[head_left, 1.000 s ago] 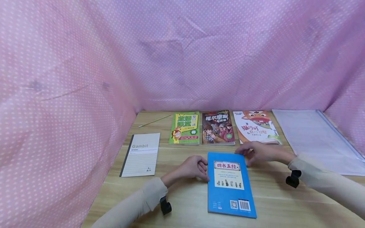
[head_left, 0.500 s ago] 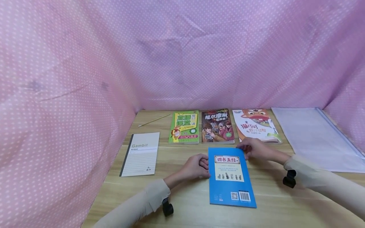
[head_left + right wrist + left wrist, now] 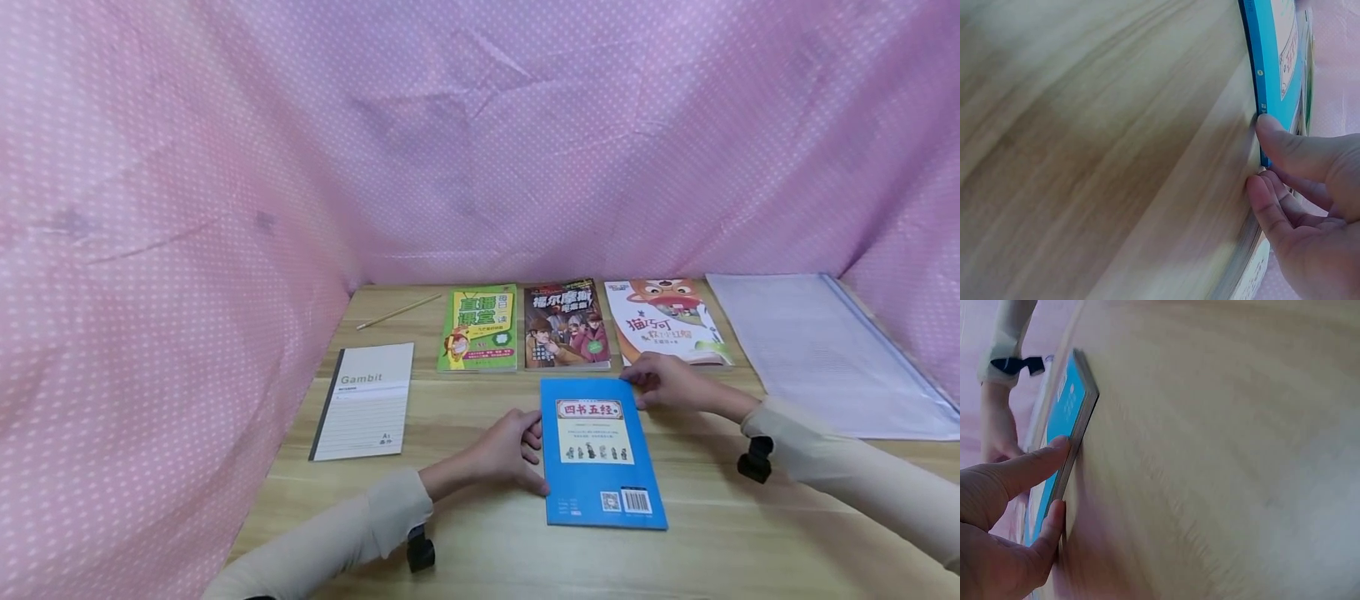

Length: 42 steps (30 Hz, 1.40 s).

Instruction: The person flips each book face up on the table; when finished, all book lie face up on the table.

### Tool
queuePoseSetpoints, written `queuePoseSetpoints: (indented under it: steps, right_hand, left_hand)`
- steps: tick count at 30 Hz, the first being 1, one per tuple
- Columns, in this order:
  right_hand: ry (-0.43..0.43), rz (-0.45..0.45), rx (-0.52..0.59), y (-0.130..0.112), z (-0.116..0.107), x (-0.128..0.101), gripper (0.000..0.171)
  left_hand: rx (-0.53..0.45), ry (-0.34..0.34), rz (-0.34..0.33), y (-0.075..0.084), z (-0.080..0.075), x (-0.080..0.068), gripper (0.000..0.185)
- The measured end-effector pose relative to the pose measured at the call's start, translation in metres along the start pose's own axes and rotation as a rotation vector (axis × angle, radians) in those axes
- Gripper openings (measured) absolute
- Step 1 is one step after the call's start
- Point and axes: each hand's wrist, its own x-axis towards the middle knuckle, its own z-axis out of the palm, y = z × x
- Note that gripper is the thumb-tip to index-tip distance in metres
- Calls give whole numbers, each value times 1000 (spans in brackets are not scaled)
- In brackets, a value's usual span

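Observation:
A blue paperback book, with Chinese lettering, a row of small figures and a barcode on its upper face, lies flat on the table. My left hand touches its left edge. In the left wrist view the thumb and a finger rest spread apart along the page side of the book. My right hand holds the far right corner. The right wrist view has the thumb pressed to the blue spine, with other fingers bent round the corner.
A white notebook lies at the left, with a pencil beyond it. Along the back lie a green book, a dark comic-style book, a white picture book and a clear plastic folder. Pink dotted cloth surrounds the table.
The blue book has slid away from me, towards the back row, with my right hand staying at its corner. My left thumb has shifted nearer the book's near end, and that hand is spread wider.

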Motion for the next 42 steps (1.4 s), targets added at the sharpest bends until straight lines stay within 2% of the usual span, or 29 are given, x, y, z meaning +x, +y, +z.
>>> queuePoseSetpoints:
  steps: [4, 10, 16, 23, 33, 42]
  right_hand:
    - [-7, -2, 10, 0, 1, 2, 38]
    - [-5, 39, 31, 2, 1, 3, 39]
    - [-2, 65, 51, 3, 1, 3, 40]
    - [-30, 83, 136, -2, -1, 1, 41]
    - [-27, -49, 259, -7, -13, -5, 44]
    - [14, -69, 269, -14, -19, -7, 41]
  left_hand:
    - [-8, -8, 3, 0, 7, -7, 78]
    - [-4, 32, 17, -2, 15, -13, 87]
    - [-5, 31, 6, 0, 15, -12, 85]
    - [-24, 15, -8, -1, 13, -10, 100]
    - [-24, 12, 15, -3, 11, -8, 100]
    - [-21, 10, -1, -3, 11, -8, 101]
